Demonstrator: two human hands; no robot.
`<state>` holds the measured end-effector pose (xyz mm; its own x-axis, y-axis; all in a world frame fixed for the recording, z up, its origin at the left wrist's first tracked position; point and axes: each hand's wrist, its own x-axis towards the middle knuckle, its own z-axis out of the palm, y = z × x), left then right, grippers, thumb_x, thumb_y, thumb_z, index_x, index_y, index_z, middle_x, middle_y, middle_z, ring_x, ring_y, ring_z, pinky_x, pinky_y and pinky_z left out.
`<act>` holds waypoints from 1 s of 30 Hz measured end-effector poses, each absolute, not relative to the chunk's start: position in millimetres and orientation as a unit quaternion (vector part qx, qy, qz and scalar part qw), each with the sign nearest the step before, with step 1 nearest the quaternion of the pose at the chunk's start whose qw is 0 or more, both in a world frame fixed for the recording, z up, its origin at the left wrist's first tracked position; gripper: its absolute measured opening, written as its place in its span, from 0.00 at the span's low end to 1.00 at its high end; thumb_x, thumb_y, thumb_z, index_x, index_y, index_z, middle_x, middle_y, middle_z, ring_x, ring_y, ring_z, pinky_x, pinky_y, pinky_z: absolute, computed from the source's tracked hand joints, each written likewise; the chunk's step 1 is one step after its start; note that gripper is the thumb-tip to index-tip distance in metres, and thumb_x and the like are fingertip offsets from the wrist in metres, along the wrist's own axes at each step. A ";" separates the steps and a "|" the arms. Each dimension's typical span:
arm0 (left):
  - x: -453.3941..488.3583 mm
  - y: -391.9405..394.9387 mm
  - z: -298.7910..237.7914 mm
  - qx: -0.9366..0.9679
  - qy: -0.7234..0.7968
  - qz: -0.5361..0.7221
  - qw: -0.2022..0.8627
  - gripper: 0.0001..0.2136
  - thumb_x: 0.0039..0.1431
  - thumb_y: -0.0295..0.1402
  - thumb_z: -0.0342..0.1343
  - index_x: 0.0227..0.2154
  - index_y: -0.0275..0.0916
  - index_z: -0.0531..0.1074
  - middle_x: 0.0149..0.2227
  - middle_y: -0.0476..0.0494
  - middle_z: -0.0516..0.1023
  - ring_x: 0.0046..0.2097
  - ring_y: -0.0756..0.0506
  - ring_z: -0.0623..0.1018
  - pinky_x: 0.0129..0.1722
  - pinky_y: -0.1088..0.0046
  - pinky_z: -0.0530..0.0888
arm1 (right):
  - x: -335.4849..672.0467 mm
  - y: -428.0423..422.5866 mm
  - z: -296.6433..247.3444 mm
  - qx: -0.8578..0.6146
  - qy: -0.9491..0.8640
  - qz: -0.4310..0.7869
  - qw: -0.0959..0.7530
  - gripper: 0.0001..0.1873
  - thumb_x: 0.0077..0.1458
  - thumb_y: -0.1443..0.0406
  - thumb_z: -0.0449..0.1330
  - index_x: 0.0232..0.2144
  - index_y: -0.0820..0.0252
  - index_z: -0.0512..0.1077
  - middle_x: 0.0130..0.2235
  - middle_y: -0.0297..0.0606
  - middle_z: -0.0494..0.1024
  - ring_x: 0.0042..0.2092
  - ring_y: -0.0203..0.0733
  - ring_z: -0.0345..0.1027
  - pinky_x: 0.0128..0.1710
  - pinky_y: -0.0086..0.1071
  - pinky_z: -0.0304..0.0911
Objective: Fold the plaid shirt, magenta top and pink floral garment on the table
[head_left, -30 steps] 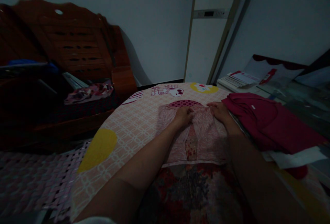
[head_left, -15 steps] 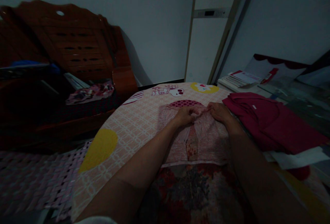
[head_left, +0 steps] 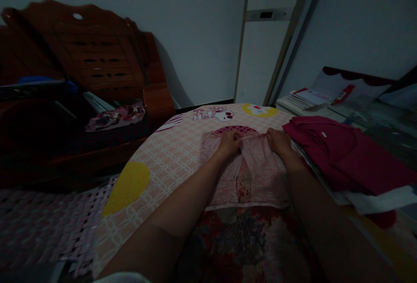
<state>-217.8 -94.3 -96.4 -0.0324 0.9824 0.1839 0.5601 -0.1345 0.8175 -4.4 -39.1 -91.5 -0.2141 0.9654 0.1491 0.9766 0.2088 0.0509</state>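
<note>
A thin pink garment (head_left: 263, 165) lies on the round table's patterned cloth (head_left: 176, 152), its pale hem toward me. Through a gap in its middle a flowered fabric shows. My left hand (head_left: 230, 141) pinches the garment's far edge near the middle. At the far right corner, my right hand (head_left: 279, 141) grips the same edge, its fingers closed on the cloth. Between the two hands the edge is drawn fairly straight. Nearest me, dark flowered fabric (head_left: 247, 235) fills the space between my forearms; I cannot tell where it ends.
A folded magenta garment (head_left: 342, 152) lies right of my right arm, over white papers (head_left: 381, 200). Behind it are stacked papers (head_left: 304, 98) on a side surface. A carved wooden chair (head_left: 97, 57) with crumpled cloth (head_left: 119, 115) stands at left, a woven seat (head_left: 48, 226) in front.
My left hand has shifted slightly to the left and away from the right hand. The bunched edge between them is now pulled straighter. The view has moved a little.
</note>
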 end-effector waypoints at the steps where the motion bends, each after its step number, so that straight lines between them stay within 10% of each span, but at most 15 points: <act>1: -218.5 -93.9 -97.3 0.643 0.615 0.378 0.256 0.08 0.52 0.24 0.56 0.36 0.34 0.76 0.34 0.43 0.79 0.34 0.47 0.75 0.38 0.71 0.71 | -5.5 -38.6 -93.2 -0.628 -0.774 -0.071 0.041 0.18 0.66 0.64 0.45 0.48 0.62 0.72 0.45 0.53 0.80 0.47 0.52 0.74 0.41 0.36 0.62; 23: -227.5 -92.5 -100.3 0.669 0.673 0.274 0.157 0.09 0.52 0.28 0.59 0.37 0.37 0.77 0.37 0.40 0.81 0.41 0.43 0.77 0.42 0.69 0.70 | -4.6 -35.2 -97.1 -0.659 -0.730 -0.028 0.179 0.18 0.60 0.67 0.52 0.51 0.62 0.73 0.45 0.52 0.80 0.48 0.52 0.74 0.46 0.39 0.65; 30: -226.6 -92.0 -101.6 0.672 0.675 0.269 0.143 0.09 0.53 0.28 0.58 0.38 0.36 0.77 0.38 0.39 0.81 0.41 0.42 0.78 0.42 0.69 0.70 | -19.8 -38.5 -86.2 -0.566 -0.638 0.373 0.364 0.10 0.55 0.65 0.59 0.37 0.66 0.76 0.30 0.42 0.81 0.22 0.36 0.69 0.18 0.26 0.60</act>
